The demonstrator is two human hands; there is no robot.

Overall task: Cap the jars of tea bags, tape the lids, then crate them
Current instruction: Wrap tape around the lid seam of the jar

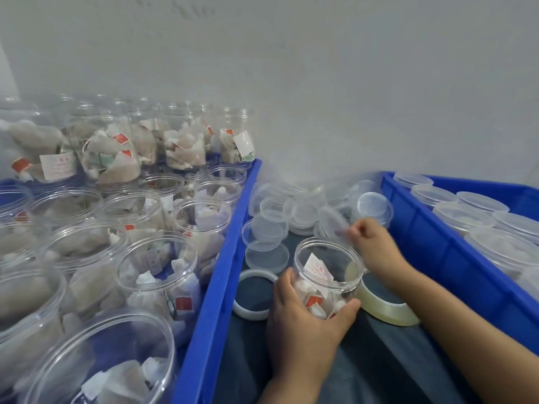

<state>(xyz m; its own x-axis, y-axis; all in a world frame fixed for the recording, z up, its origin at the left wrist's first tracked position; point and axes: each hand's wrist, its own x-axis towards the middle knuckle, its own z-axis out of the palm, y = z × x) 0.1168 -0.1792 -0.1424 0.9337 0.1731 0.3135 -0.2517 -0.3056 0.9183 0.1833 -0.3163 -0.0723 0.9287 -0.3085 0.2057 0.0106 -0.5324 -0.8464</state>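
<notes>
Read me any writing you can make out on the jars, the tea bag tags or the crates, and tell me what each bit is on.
None of it can be quoted.
White paper slip in the jar held by the left hand: red print, too blurred.
White slip in a stacked jar at far left: red print, too small.
Red tea bag tags: no legible marks.
Blue crates: no lettering visible.

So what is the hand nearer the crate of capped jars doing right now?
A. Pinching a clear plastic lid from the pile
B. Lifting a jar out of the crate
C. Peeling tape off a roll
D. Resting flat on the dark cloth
A: the right hand pinches the edge of a clear round plastic lid in the lid pile, while the left hand grips the open clear plastic jar of tea bags.
</notes>
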